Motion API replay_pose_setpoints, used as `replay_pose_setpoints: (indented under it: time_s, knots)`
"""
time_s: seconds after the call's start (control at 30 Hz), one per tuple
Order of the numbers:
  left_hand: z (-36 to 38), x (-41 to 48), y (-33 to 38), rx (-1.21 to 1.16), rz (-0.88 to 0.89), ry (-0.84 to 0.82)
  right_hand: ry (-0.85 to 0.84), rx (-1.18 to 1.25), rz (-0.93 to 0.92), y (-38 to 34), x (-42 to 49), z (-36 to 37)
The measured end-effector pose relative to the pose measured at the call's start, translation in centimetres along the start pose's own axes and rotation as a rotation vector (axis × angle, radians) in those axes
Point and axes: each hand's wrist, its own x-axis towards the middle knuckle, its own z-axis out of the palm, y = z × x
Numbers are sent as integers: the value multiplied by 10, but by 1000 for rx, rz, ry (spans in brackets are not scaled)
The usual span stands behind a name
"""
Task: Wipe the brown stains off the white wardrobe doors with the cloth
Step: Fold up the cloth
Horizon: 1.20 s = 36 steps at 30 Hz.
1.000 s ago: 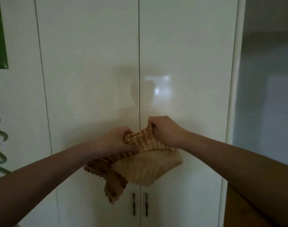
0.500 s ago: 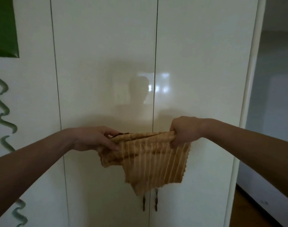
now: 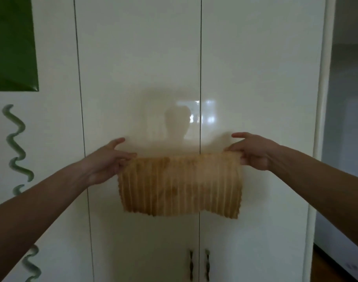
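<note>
A tan ribbed cloth [image 3: 180,186] hangs spread flat in front of the white wardrobe doors [image 3: 139,68], across the seam between them. My left hand [image 3: 109,161] pinches its upper left corner. My right hand [image 3: 253,150] pinches its upper right corner. The cloth is stretched taut between them and hangs down freely. A faint brownish patch shows on the cloth near its top middle. I see no clear brown stain on the glossy doors, only a dim reflection and window glare.
Two small dark handles [image 3: 198,265] sit low on the doors by the seam. A green panel [image 3: 11,43] and a green wavy decoration [image 3: 16,143] mark the left door. A doorway with wooden floor [image 3: 341,269] opens at the right.
My hands have pulled apart sideways, and the bunched cloth has unfolded into a flat rectangle. The view has shifted left and up relative to the doors.
</note>
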Motion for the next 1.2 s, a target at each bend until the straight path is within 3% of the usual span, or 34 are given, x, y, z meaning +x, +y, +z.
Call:
replay_pose_setpoints:
  time_s: [0.13,0.2,0.3,0.4,0.47,0.53,0.6,0.67,0.77,0.83,0.9,0.97,1.1,1.2]
  knots:
    - [7,-6,14,-8,178,71,-85,70,-184,-12,-12,6]
    - [9,-11,19,71,237,18,-91,-162,-270,-11,-17,13]
    - [14,-15,17,459,330,33,106,-682,-418,-6,-18,19]
    - [15,-13,12,680,377,131,170,-853,-437,-6,-15,19]
    - [14,-11,16,737,374,188,131,-787,-379,-10,-13,16]
    - [16,-11,25,691,360,194,90,-527,-297,-15,-13,14]
    - [28,-12,35,501,323,168,83,-217,-254,-22,-15,19]
    - [50,-14,46,309,300,198,199,-82,-332,-32,-20,31]
    - [84,-29,71,88,450,343,352,-83,-600,-59,-42,53]
    - [101,-53,90,-9,726,449,353,-114,-930,-81,-71,58]
    - [112,-82,106,-41,1061,449,356,-149,-1310,-96,-100,57]
    - [125,-98,115,-72,1222,379,349,-116,-1514,-101,-112,64]
    - [157,-89,109,-7,1023,201,194,-85,-1283,-91,-107,92]
    - [162,-82,100,141,1010,115,88,-150,-1242,-84,-110,98]
